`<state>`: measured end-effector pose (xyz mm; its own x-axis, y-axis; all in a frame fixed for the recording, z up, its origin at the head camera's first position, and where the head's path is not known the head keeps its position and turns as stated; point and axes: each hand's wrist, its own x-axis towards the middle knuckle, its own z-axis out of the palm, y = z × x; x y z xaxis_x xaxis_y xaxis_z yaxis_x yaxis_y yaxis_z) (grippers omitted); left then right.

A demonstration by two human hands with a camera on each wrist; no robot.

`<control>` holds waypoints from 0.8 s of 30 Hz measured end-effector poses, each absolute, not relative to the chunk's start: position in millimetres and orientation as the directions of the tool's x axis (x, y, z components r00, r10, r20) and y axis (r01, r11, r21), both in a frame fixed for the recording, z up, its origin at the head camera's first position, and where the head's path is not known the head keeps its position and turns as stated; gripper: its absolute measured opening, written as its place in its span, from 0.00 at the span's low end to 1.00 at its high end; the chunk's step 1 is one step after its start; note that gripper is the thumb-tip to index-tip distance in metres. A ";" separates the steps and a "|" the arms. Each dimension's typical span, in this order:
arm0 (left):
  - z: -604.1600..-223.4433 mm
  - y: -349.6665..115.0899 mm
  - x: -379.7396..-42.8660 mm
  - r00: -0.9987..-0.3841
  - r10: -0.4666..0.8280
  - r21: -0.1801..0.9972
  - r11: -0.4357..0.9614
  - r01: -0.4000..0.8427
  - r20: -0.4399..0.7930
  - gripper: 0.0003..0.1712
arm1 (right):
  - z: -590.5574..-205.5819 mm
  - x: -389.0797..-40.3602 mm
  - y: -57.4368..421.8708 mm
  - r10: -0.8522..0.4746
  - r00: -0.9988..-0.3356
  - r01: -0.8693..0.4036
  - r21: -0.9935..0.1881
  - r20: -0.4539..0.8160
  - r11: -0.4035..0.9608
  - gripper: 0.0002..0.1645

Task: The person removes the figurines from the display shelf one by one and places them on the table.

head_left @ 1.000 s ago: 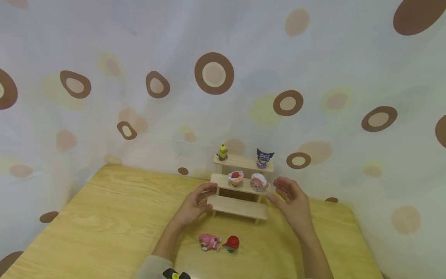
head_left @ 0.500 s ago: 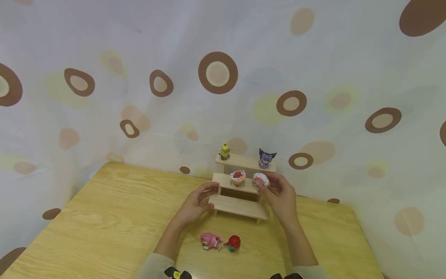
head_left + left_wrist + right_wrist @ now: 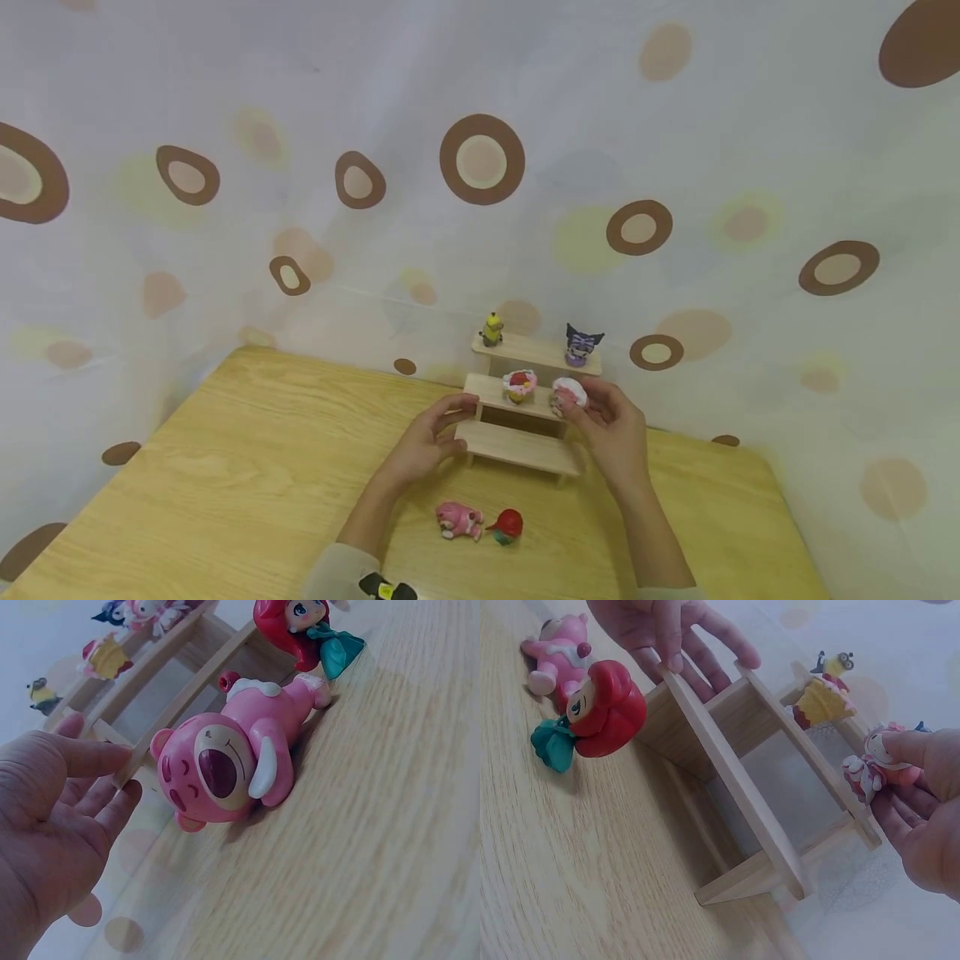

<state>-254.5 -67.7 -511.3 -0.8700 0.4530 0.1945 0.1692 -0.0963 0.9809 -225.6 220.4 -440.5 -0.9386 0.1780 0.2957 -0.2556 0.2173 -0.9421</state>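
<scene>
A three-step wooden display shelf [image 3: 517, 447] stands on the table. My left hand [image 3: 423, 442] holds its left end, thumb and fingers at the edges of the lower and middle boards. On the right of the middle step, a white-and-pink figurine [image 3: 875, 761] is pinched between the thumb and fingers of my right hand [image 3: 618, 429]. Beside it on that step is a figurine with a yellow skirt and red top [image 3: 821, 701]. A Minion figurine [image 3: 492, 330] and a purple figurine with dark pointed ears [image 3: 581, 346] occupy the top step.
In front of the shelf, a pink bear figurine [image 3: 217, 765] lies on the wooden table [image 3: 225, 467]. Next to the bear is a red-haired mermaid figurine in green [image 3: 604, 712]. A spotted cloth [image 3: 375, 267] hangs behind the table.
My right hand has come in from the right and taken hold of the white-and-pink figurine. My left hand has stayed at the shelf's left end. The view has shifted slightly.
</scene>
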 end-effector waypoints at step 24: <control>-512.0 -66.1 -254.2 -0.871 0.449 0.980 -0.096 0.175 0.200 0.41 | -453.8 -154.6 231.1 -0.022 -0.995 -0.096 -0.969 0.094 0.229 0.28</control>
<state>-254.2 -66.1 -512.0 -0.8711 0.4488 0.1996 0.1748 -0.0965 0.9799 -154.6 231.1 -453.8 -0.9953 -0.0221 0.0939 -0.0965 0.2291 -0.9686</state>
